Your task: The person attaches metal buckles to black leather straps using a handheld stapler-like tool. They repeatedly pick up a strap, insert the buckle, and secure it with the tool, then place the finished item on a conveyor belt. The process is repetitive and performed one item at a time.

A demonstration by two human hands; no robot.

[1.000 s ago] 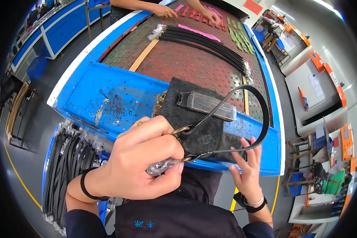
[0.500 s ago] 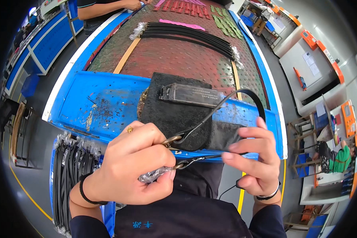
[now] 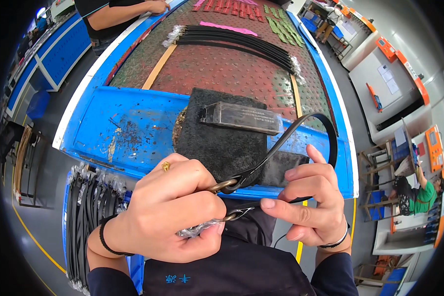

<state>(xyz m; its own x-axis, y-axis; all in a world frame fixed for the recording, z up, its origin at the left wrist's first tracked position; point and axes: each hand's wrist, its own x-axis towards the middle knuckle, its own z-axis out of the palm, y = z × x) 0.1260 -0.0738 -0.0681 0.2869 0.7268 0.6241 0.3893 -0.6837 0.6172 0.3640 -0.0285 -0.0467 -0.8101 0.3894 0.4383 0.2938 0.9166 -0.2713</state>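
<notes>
A black strap (image 3: 331,135) makes a loop between my hands. My left hand (image 3: 175,207) is closed around its end hardware: a bronze-coloured metal fitting (image 3: 221,187) sticks out above, and a second one shows lower down. Crumpled clear plastic wrap (image 3: 197,230) pokes out under those fingers. My right hand (image 3: 313,204) has its fingers curled about the lower run of the strap, index fingertip against it; part of the strap passes behind the fingers. Beyond my hands lies a dark fuzzy pad (image 3: 222,153), with a clear plastic case (image 3: 244,118) on top.
Several black straps with plastic-wrapped ends (image 3: 237,42) lie across the studded tabletop (image 3: 232,69), edged by a blue ledge (image 3: 128,111). Pink, red and green pieces (image 3: 283,32) are farther back. More straps (image 3: 86,212) hang at lower left. A person's arm (image 3: 121,15) rests at the far left edge.
The strap's loop has shifted slightly right and opened wider. My right index finger has moved left along the lower run. At the far left, the other person has shifted leftward.
</notes>
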